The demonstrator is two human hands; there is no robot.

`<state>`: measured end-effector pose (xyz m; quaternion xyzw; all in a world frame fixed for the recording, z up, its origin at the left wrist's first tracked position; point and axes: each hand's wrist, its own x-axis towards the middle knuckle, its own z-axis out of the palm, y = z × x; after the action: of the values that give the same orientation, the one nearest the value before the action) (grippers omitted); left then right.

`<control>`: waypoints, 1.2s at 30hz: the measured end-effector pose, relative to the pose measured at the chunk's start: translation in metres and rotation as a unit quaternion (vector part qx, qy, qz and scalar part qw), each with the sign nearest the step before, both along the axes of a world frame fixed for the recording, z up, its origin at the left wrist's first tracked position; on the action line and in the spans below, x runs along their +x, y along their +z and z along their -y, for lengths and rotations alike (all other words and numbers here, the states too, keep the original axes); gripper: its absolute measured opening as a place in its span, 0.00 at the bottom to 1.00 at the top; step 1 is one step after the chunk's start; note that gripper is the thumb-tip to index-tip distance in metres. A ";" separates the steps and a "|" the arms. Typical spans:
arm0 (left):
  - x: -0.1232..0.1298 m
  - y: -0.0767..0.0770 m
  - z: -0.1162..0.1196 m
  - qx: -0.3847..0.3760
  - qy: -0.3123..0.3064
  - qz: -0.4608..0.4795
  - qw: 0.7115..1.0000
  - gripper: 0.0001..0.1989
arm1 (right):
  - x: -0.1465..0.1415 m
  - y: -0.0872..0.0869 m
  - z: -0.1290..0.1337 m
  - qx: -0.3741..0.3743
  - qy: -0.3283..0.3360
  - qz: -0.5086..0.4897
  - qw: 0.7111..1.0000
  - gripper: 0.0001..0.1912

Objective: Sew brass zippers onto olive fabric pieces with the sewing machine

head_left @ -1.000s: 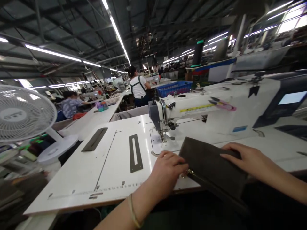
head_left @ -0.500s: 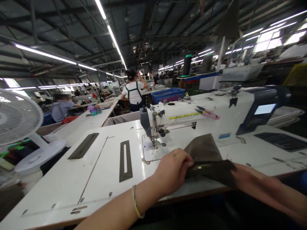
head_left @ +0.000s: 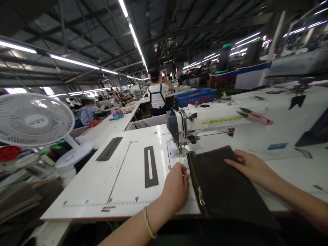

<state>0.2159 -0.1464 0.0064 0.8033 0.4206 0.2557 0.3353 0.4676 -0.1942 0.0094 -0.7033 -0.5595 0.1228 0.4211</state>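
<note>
My left fingers [head_left: 179, 171] curled beside brass zipper [head_left: 201, 196], grip unclear | right fingers [head_left: 237, 160] flat, unclamped on dark zip pouch [head_left: 225, 184] | risk: overhanging pouch slips past counter front edge [head_left: 115, 217]

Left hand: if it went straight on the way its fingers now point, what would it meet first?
The dark pouch, at its zipper edge. The left hand is right beside that edge and its fingertips seem to touch it, though depth is hard to judge from this view.

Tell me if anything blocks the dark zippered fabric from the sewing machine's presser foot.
Nothing visible: the top corner of the dark zippered fabric lies right beside the presser foot; the left hand rests lower, at its edge.
</note>
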 end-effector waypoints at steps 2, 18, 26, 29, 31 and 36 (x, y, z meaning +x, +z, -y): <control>-0.013 -0.003 -0.009 0.143 -0.066 -0.081 0.984 0.12 | -0.011 -0.017 -0.014 -0.012 0.005 -0.003 1.000 0.18; -0.015 0.003 -0.033 0.203 -0.239 -0.245 0.917 0.60 | -0.021 -0.036 -0.023 -0.026 -0.061 0.221 0.973 0.22; -0.008 0.010 -0.045 0.144 -0.281 -0.243 0.917 0.59 | -0.006 -0.035 -0.018 0.021 -0.052 0.416 0.908 0.26; -0.011 0.013 -0.048 0.120 -0.277 -0.247 0.921 0.52 | -0.029 -0.034 -0.007 0.129 0.060 0.412 0.900 0.23; -0.012 0.011 -0.046 0.131 -0.268 -0.244 0.923 0.52 | -0.049 -0.044 0.002 0.142 0.121 0.400 0.898 0.23; -0.011 0.004 -0.037 0.172 -0.276 -0.242 0.914 0.60 | -0.075 -0.075 0.014 0.096 0.136 0.401 0.901 0.26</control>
<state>0.2044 -0.1096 0.0101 0.9699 0.2001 0.0191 0.1376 0.3929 -0.2085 -0.0656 -0.5662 -0.7803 -0.1680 0.2059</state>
